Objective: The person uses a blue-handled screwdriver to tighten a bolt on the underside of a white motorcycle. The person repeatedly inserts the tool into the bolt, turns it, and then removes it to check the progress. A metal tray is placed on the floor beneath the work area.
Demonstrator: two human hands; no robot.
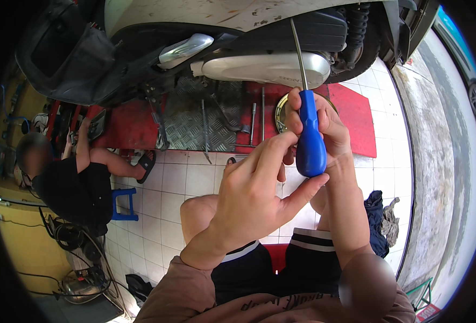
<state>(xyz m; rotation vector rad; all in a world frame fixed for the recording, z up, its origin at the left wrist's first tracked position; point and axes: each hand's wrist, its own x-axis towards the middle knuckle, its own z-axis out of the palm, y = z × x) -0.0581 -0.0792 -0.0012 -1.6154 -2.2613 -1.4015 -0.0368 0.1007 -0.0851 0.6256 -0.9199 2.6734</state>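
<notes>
The scooter (pixel 265 67) bars the top of the frame, the screwdriver (pixel 311 142) the space right of centre; between blue stool (pixel 125 204) and bent knee (pixel 197 207), a passage opens above floor tiles (pixel 154 215).

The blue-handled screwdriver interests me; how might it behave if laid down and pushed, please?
The screwdriver should feel stiff, given its straight metal shaft. Its bulbous, rounded blue handle may roll, probably curving because the shaft is much thinner. The handle's smooth sheen suggests possible slipperiness.

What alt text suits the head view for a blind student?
A person's right grip holds a blue-handled screwdriver, left grip at its handle, before a scooter. Tools lie on a red platform; another person sits at left.
</notes>
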